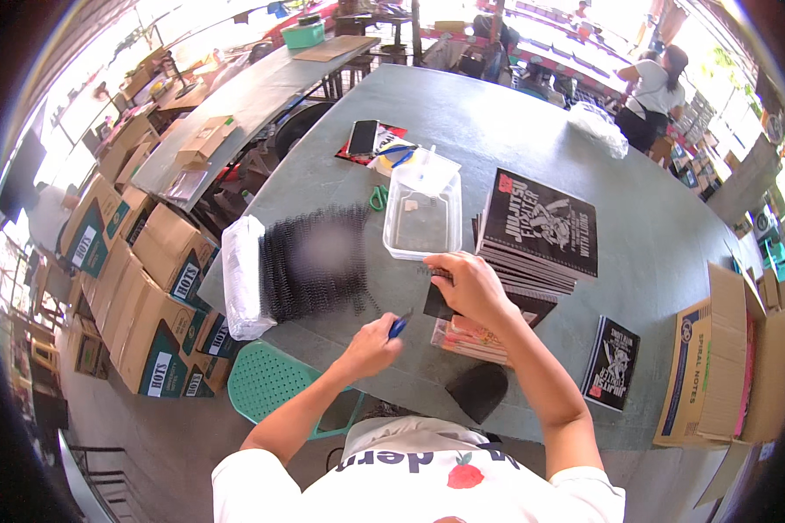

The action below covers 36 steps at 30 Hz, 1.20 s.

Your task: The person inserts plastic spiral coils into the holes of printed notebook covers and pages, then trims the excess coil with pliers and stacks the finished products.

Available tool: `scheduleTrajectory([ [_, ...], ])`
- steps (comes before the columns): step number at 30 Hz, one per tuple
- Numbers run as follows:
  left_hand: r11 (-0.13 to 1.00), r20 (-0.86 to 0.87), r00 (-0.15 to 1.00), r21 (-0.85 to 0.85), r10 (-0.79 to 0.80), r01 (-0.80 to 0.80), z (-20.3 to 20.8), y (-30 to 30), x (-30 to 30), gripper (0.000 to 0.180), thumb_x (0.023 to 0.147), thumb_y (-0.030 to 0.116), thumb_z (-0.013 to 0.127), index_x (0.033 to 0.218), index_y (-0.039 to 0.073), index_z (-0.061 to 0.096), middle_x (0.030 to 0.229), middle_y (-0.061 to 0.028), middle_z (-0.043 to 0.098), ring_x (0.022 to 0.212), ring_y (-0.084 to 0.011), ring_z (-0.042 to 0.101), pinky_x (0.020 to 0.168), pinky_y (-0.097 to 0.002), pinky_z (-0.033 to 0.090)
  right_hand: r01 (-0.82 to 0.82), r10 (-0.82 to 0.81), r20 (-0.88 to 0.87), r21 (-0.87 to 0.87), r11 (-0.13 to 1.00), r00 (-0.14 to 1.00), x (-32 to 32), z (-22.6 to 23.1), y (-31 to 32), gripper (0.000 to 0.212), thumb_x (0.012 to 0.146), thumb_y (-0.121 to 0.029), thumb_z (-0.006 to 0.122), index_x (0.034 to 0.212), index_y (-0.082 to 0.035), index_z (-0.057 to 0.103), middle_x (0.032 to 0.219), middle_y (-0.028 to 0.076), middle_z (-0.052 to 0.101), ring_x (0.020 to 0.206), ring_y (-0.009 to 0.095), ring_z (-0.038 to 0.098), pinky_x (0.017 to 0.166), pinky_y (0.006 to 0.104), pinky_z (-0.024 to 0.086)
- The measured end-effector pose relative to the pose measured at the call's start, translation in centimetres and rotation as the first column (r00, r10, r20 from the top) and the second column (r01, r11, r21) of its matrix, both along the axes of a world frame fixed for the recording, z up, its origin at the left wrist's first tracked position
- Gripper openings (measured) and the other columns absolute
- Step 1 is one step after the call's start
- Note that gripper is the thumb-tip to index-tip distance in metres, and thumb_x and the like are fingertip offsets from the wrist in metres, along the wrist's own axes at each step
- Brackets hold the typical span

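My left hand [371,349] is closed around a small tool with a blue handle [399,327]; its dark tip points away from me. My right hand [473,286] pinches a dark piece of spiral binding coil [427,271] at the near edge of a clear plastic container [423,228]. Beneath that hand and forearm lies a black notebook [534,308], partly hidden, on a pile with orange and pink patterned covers [471,338]. Just beyond stands a tall stack of black spiral notebooks [541,225]. Many black binding coils [314,261] are spread left of the container.
A white wrapped bundle [246,277] flanks the coils. Green scissors [378,199] and a phone [363,138] lie farther back. One notebook [612,362] and an open carton [706,375] sit to the right. A green stool [270,388] and stacked cartons [148,305] stand left; another person [654,91] is far right.
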<state>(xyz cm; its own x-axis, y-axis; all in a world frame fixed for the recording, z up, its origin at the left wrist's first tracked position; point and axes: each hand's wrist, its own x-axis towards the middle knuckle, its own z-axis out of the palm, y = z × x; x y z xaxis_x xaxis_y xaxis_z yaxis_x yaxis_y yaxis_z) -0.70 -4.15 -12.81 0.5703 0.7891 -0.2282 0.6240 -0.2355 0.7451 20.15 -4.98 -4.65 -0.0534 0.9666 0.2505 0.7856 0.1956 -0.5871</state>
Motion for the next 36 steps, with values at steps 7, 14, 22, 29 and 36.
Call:
scheduleTrajectory([
  [7, 0.907, 0.403, 0.901, -0.420, 0.161, 0.026, 4.0, 1.8, 2.0, 0.040, 0.079, 0.024, 0.048, 0.109, -0.001, 0.055, 0.075, -0.0120, 0.058, 0.072, -0.0168, 0.056, 0.066, -0.0310, 0.045, -0.079, 0.029, -0.260, -0.184, 0.980, 0.965, 0.0, 0.9, 0.4, 0.033, 0.071, 0.001, 0.065, 0.101, -0.013, 0.069, 0.086, 0.013, 0.066, 0.071, 0.022, 0.062, 0.068, 0.0322, 0.048],
  [14, 0.963, 0.211, 0.977, -0.265, 0.007, 0.050, 4.4, 2.8, 2.4, 0.044, 0.082, 0.034, 0.052, 0.112, 0.003, 0.055, 0.077, -0.0105, 0.059, 0.071, -0.0177, 0.055, 0.066, -0.0320, 0.045, -0.127, 0.109, -0.211, -0.075, 0.989, 0.971, 0.7, -0.1, 0.7, 0.034, 0.071, 0.006, 0.061, 0.097, -0.013, 0.070, 0.092, 0.009, 0.065, 0.078, 0.022, 0.061, 0.071, 0.0305, 0.048],
  [22, 0.998, 0.147, 0.988, 0.042, -0.051, 0.045, 4.4, 2.6, 2.5, 0.037, 0.082, 0.028, 0.055, 0.107, 0.001, 0.055, 0.078, -0.0157, 0.060, 0.071, -0.0234, 0.059, 0.067, -0.0368, 0.046, -0.240, 0.234, -0.136, -0.030, 0.970, 0.963, 0.2, -0.7, 0.7, 0.027, 0.071, 0.003, 0.061, 0.092, -0.010, 0.070, 0.097, 0.009, 0.062, 0.087, 0.024, 0.060, 0.078, 0.0324, 0.048],
  [29, 0.802, 0.308, 0.950, -0.579, 0.050, 0.145, 4.6, 3.5, 1.6, 0.038, 0.085, 0.022, 0.052, 0.116, 0.000, 0.051, 0.094, -0.0186, 0.063, 0.079, -0.0303, 0.063, 0.072, -0.0381, 0.049, 0.055, -0.057, -0.037, -0.045, 0.997, 0.998, 0.1, -0.5, 0.5, 0.020, 0.067, -0.006, 0.067, 0.087, 0.001, 0.068, 0.100, 0.014, 0.056, 0.086, 0.028, 0.059, 0.079, 0.0338, 0.048],
  [36, 0.812, 0.329, 0.944, -0.561, 0.042, 0.159, 6.4, 2.8, 2.6, 0.040, 0.089, 0.023, 0.046, 0.121, 0.000, 0.045, 0.097, -0.0198, 0.062, 0.086, -0.0342, 0.062, 0.078, -0.0453, 0.046, 0.063, -0.072, -0.075, -0.120, 0.991, 0.995, -0.5, -0.3, 0.4, 0.023, 0.073, -0.007, 0.064, 0.092, 0.004, 0.063, 0.108, 0.015, 0.052, 0.094, 0.033, 0.058, 0.081, 0.0401, 0.048],
])
